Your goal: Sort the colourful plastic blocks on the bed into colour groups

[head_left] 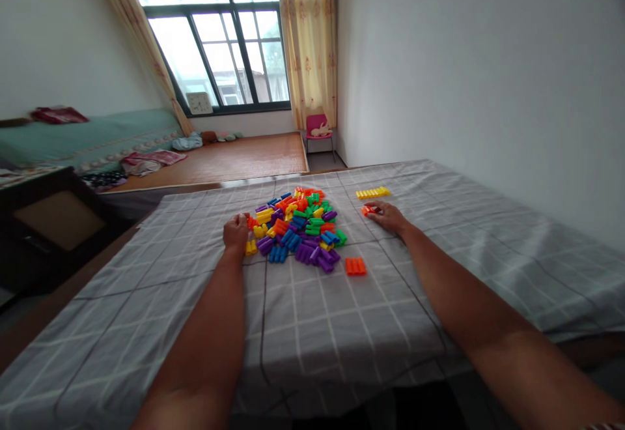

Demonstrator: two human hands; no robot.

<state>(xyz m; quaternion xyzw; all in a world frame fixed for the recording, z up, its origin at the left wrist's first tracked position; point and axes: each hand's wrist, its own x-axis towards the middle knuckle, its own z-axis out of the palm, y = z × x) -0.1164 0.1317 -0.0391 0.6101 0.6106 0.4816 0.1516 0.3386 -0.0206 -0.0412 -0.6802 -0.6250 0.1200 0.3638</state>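
A heap of plastic building blocks [303, 225] in purple, blue, green, yellow and orange lies on the grey checked cloth [312, 332]. At the heap's left side my left hand [236, 230] is closed on an orange block [251, 222]. To the right of the heap, my right hand [387, 215] has its fingers around another orange block [367, 210], low over the cloth. Just beyond that hand lies a row of yellow blocks [373, 193]. Nearer to me, a separate orange block piece [355, 266] rests flat on the cloth.
Past the table is a low wooden platform [244, 159] with clothes and soft toys. A pink chair [317, 125] stands in the far corner. On the left is a dark cabinet [53, 234]; a white wall [488, 91] runs along the right.
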